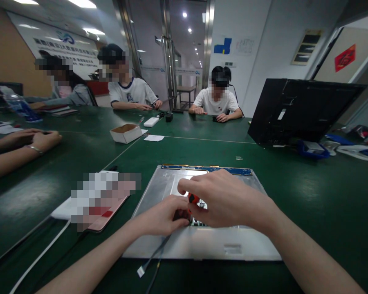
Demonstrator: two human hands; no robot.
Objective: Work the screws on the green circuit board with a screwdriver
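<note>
A flat silver display panel (199, 243) lies on the green table in front of me, with a blue circuit strip (233, 170) along its far edge. Over its middle, my right hand (223, 198) is closed around a screwdriver (193, 199) with an orange and black handle, held upright. My left hand (165, 214) rests low beside it, fingers curled in close to the tool; what they pinch is hidden. Part of a green circuit board (198, 223) shows under the hands. A cable with a white connector (141, 271) hangs over the panel's near edge.
Left of the panel lie a white device with a cord and a pink phone (110, 212). Farther off stand a small open box (126, 133) and a large black monitor (303, 112). Several people sit around the table (208, 149); one person's hands (43, 141) rest at left.
</note>
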